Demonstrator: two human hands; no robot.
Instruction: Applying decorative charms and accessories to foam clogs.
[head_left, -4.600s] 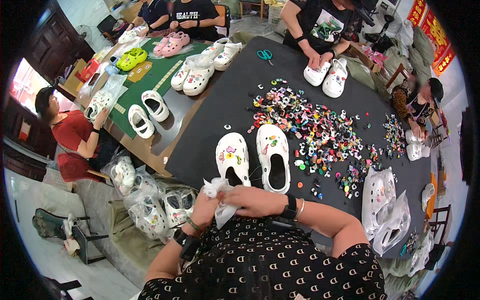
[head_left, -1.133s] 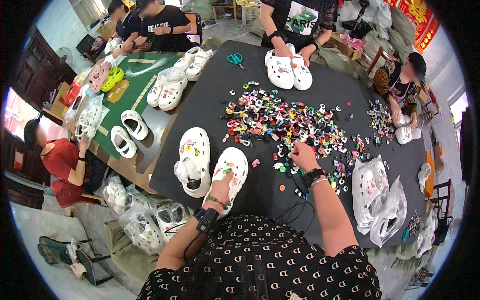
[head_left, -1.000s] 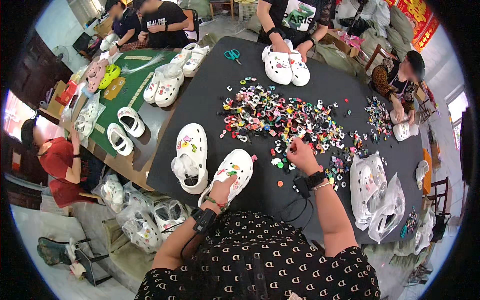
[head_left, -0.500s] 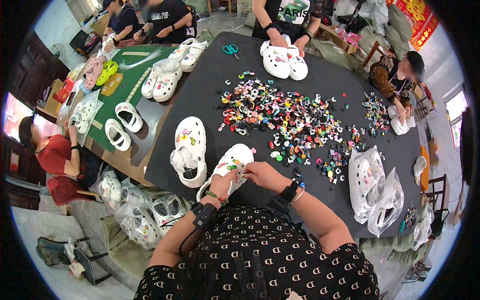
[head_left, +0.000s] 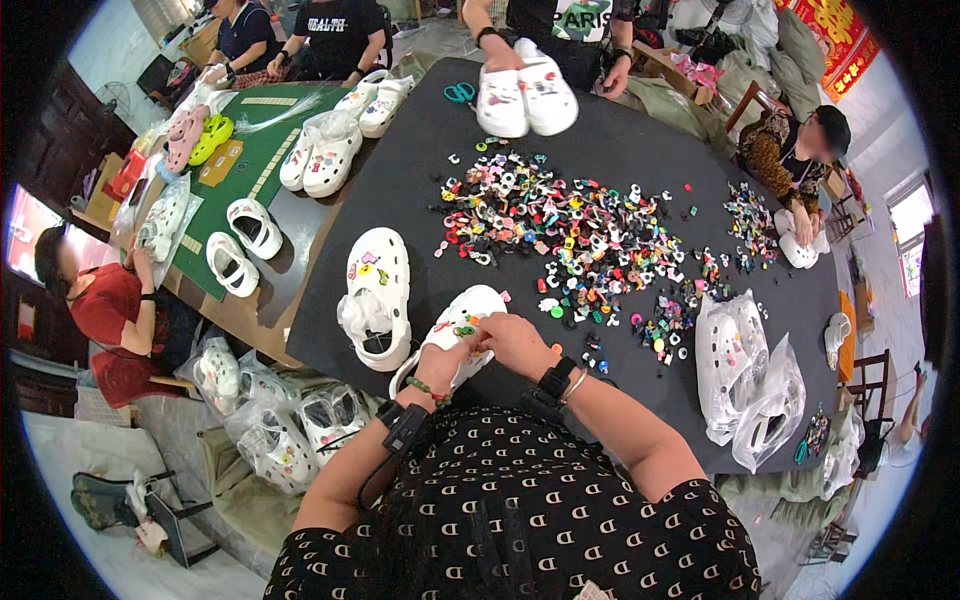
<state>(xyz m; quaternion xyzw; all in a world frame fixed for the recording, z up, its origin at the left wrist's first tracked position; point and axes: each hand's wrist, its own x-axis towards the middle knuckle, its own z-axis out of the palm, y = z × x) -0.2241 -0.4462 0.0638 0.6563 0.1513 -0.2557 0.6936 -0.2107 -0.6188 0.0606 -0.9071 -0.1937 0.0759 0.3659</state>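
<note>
On the near part of the black table, a white clog (head_left: 462, 312) with colourful charms on its upper lies under both of my hands. My left hand (head_left: 446, 362) is wrapped over the clog's near part and holds it. Closed at the fingertips, my right hand (head_left: 514, 342) presses at the clog's right side, beside my left fingers; what those fingertips pinch, if anything, is hidden. Just left stands a second white clog (head_left: 378, 285) with charms on its toe and clear plastic stuffed inside.
A heap of small shoe charms (head_left: 560, 225) spreads across the black table (head_left: 400, 190). Bagged white clogs (head_left: 735, 350) lie at the right. Across the table, a person handles a pair of white clogs (head_left: 527, 90) near teal scissors (head_left: 459, 92). More clogs stand on the green table (head_left: 262, 140).
My right hand has shifted slightly and turned further over the clog, while my left keeps its hold. Opposite, the person's pair of clogs has moved left, and one of that person's hands is off them.
</note>
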